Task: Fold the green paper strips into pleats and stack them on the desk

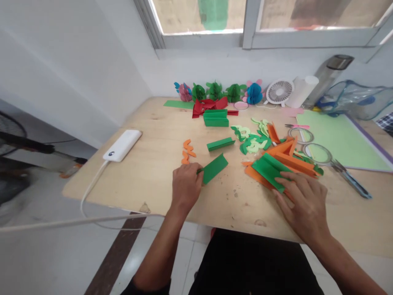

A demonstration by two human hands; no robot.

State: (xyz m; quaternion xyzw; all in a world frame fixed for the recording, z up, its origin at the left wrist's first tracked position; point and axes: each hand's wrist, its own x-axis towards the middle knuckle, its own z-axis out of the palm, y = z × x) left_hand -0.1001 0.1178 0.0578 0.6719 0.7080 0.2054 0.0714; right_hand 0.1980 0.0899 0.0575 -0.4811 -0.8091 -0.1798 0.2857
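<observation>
My left hand (186, 184) pinches one end of a folded green paper strip (215, 168) near the middle of the table. My right hand (303, 200) has its fingers on another folded green paper (269, 169), which lies tilted over a pile of folded orange paper (287, 151); whether it grips or only touches is hard to make out. Between the hands and the wall lie a narrow folded green strip (220, 144) and a wider pleated green paper (215, 118). Small orange cut-outs (189, 148) sit just beyond my left hand.
Green cut-outs (254, 143), tape rolls (317, 153), a blue-handled cutter (353, 180) and a light green sheet (337, 139) are on the right. Honeycomb paper figures (215, 91) and a small fan (280, 92) line the wall. A white power bank (123, 145) with a cable lies left.
</observation>
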